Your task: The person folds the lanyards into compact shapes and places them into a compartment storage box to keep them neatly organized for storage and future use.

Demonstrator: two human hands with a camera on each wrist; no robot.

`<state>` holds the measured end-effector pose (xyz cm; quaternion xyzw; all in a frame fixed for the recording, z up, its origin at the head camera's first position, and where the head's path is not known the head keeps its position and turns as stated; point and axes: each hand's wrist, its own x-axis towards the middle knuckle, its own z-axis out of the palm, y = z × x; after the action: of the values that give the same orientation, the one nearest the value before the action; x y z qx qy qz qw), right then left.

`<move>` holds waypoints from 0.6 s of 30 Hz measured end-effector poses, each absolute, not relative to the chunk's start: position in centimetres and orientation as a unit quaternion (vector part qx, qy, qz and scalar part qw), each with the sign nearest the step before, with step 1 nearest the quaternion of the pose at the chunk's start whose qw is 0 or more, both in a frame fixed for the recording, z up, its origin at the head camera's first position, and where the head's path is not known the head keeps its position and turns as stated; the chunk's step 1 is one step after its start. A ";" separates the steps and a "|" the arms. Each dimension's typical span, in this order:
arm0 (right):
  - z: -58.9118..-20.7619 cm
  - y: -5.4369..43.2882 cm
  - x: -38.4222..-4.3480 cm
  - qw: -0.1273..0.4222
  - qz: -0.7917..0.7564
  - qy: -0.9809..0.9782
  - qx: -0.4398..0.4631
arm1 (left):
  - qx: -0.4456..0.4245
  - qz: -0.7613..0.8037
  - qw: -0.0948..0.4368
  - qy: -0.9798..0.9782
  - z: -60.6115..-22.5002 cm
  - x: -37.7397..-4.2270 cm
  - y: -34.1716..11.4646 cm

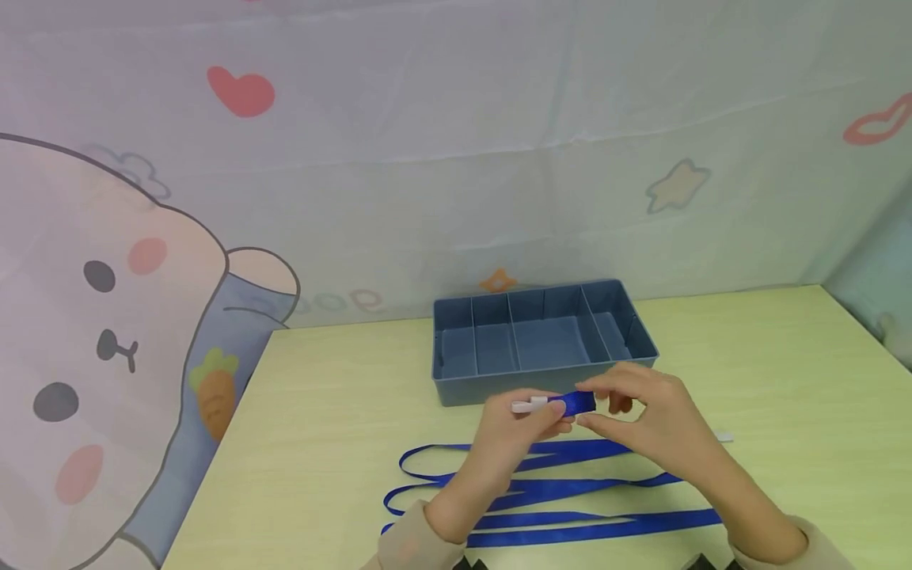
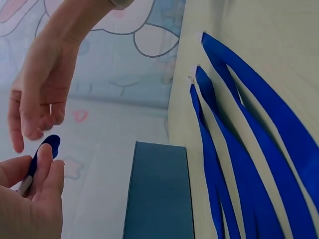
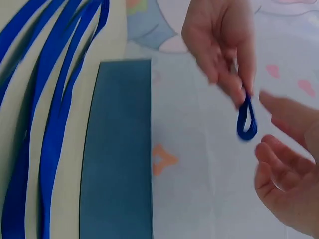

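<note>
My left hand (image 1: 509, 427) pinches a folded blue lanyard (image 1: 579, 403) in front of the box. A white clip (image 1: 529, 405) sticks out to the left of these fingers. Seen from the right wrist, the folded lanyard (image 3: 247, 119) makes a small loop below the left fingertips. My right hand (image 1: 655, 408) is just right of the loop, thumb and fingers parted around its end with a gap. In the left wrist view the right hand (image 2: 47, 84) hangs above the lanyard (image 2: 47, 149), apart from it. Several more blue lanyards (image 1: 570, 488) lie stretched across the table beneath both hands.
A blue-grey box (image 1: 456, 391) with dividers stands behind the hands, near the table's back edge. The pale yellow table (image 1: 321, 427) meets a printed cloth backdrop (image 1: 427, 119). A white end piece (image 1: 724, 437) of one lying lanyard shows beyond the right wrist.
</note>
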<state>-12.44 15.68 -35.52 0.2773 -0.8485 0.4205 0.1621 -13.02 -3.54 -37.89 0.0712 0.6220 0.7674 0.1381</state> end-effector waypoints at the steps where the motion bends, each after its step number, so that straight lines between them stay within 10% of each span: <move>1: -35.5 16.0 -12.6 0.173 0.400 -0.849 0.298 | 0.073 0.766 0.142 0.623 -37.8 -13.0 -3.6; 18: -36.4 16.8 -13.8 0.200 0.401 -0.796 0.407 | 0.077 0.760 0.175 0.621 -37.9 -12.9 -3.8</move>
<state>-13.82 16.84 -36.44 0.4065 -0.7961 0.4013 0.2000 -12.94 -3.79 -37.91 0.0774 0.6213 0.7599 0.1749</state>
